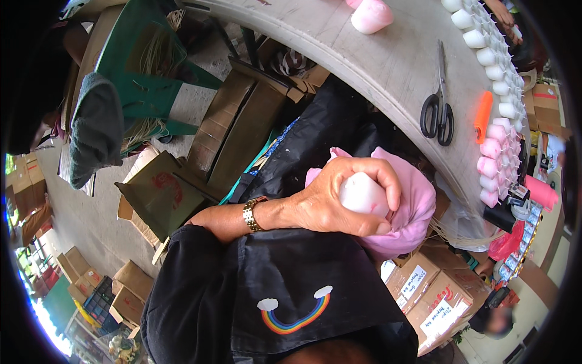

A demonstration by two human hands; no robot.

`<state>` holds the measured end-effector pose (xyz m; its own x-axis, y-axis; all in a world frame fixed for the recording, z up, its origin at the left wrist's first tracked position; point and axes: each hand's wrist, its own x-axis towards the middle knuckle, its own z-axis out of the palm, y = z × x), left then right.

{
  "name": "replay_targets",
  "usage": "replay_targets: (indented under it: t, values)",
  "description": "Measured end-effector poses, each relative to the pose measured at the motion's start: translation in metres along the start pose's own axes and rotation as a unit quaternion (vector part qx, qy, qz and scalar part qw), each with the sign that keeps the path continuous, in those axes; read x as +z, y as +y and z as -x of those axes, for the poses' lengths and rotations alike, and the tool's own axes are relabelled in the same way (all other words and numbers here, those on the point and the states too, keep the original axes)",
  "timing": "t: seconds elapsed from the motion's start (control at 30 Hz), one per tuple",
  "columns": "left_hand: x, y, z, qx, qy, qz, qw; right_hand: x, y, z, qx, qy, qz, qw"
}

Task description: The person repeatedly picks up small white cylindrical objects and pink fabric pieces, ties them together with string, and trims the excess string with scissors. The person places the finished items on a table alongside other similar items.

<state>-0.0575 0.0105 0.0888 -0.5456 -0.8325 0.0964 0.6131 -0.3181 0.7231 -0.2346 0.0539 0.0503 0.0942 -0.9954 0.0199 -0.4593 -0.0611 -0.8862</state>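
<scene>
My left hand (330, 197), with a gold watch (250, 215) on its wrist, is closed around a short, white candle (362, 194) with faint pink marks. Its fingers curl over the candle's far side and the thumb lies along the near side. Directly behind and beneath the candle is a bunched pink cloth (415, 200), which the thumb and fingertips touch. My right hand does not show; whether it is under the cloth I cannot tell.
On the curved table (339, 48) lie black-handled scissors (439, 100), an orange cutter (483, 116) and a pink candle (371, 16). Rows of white candles (476, 39) and pink candles (490, 165) line its far edge. Another person's hand (504, 18) is beyond. Cardboard boxes (433, 291) stand nearby.
</scene>
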Motion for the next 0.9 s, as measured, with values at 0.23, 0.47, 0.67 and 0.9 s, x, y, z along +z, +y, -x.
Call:
replay_targets:
  t: [0.23, 0.47, 0.67, 0.9]
  values:
    - [-0.002, 0.002, 0.014, -0.031, -0.039, -0.053, 0.997, -0.006, -0.005, 0.008, 0.005, -0.025, 0.029, 0.999]
    - [-0.007, -0.001, 0.023, -0.051, -0.076, -0.036, 0.995, -0.009, -0.009, 0.015, 0.008, -0.042, 0.055, 0.998]
    - [-0.013, -0.002, 0.029, -0.036, -0.124, -0.026, 0.991, -0.007, -0.011, 0.016, 0.005, -0.050, 0.070, 0.996]
    - [-0.016, -0.008, 0.030, -0.031, -0.143, -0.027, 0.989, -0.003, -0.008, 0.015, -0.002, -0.063, 0.077, 0.995]
